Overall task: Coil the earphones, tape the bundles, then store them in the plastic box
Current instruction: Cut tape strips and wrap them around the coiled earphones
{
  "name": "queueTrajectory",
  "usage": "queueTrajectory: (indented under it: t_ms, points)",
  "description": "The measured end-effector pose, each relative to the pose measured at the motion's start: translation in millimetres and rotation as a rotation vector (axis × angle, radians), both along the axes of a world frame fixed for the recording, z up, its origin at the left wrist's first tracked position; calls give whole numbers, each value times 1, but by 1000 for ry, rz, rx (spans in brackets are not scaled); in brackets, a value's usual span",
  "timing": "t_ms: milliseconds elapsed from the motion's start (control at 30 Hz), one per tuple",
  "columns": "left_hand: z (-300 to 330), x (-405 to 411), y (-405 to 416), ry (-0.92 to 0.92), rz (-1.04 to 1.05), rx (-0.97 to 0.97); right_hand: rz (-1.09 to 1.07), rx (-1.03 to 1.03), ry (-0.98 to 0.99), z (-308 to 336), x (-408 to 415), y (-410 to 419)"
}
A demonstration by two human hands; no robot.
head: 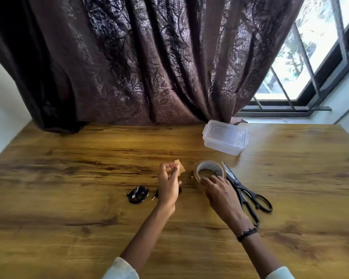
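Observation:
My left hand (168,183) is raised over the table and pinches a short cut piece of brown tape (180,167) between thumb and fingers. My right hand (220,190) rests on the roll of brown tape (209,172), fingers laid over its near rim. A coiled black earphone bundle (138,194) lies left of my left hand. A second black earphone (155,196) lies mostly hidden under my left hand, only its plug and a bit of cord showing. The clear plastic box (226,138) stands at the back with its lid on.
Black-handled scissors (244,191) lie just right of the tape roll, blades pointing away. A dark curtain (149,67) hangs behind the wooden table (69,178). A window sits at the far right.

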State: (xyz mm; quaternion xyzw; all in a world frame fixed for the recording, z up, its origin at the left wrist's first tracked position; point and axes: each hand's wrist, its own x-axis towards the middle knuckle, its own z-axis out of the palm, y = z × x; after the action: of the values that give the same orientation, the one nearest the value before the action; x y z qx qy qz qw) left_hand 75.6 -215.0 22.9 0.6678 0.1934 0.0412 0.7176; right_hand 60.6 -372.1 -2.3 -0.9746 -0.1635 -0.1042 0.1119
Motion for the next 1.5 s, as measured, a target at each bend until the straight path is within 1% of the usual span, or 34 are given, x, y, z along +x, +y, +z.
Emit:
queueTrajectory:
  t_ms: [33, 167, 200, 233, 300, 433, 633, 767, 833, 933, 1000, 1067, 1133, 1267, 1333, 1400, 1500]
  points:
    - [1, -4, 4, -13, 0, 25, 3, 84, 49, 7, -1, 1]
    - [7, -25, 17, -75, -31, 160, -40, 689, 157, 61, -13, 24]
    - [10, -32, 19, -90, -49, 194, -42, 763, 195, 70, -15, 33]
    - [12, -39, 22, -106, -65, 225, -44, 793, 229, 77, -17, 42]
    - [17, -52, 26, -130, -85, 259, -50, 830, 281, 78, -20, 56]
    - [17, -74, 40, -125, -91, 261, -54, 875, 376, 63, -28, 65]
    - [10, -99, 62, -23, -148, 294, -95, 938, 586, 54, -48, 75]
    - [-1, -109, 71, 25, -198, 312, -178, 1099, 759, 50, -61, 77]
    - [-5, -110, 74, 18, -231, 328, -233, 1150, 788, 48, -64, 78]
    - [-4, -102, 79, -24, -256, 348, -338, 1186, 710, 46, -62, 75]
    - [-4, -85, 85, -111, -262, 424, -378, 1195, 648, 46, -58, 70]
    - [-8, -59, 90, -207, -268, 585, -381, 1172, 607, 48, -53, 65]
    - [-11, -31, 92, -245, -297, 751, -385, 1158, 589, 49, -49, 62]
    - [-23, 6, 84, -157, -469, 975, -394, 1175, 559, 49, -42, 61]
    - [-27, 10, 80, -110, -541, 1042, -384, 1172, 547, 49, -40, 60]
    - [-31, 12, 80, -90, -559, 1095, -378, 1168, 540, 49, -38, 60]
    - [-33, 12, 81, -128, -548, 1180, -370, 1166, 546, 49, -34, 59]
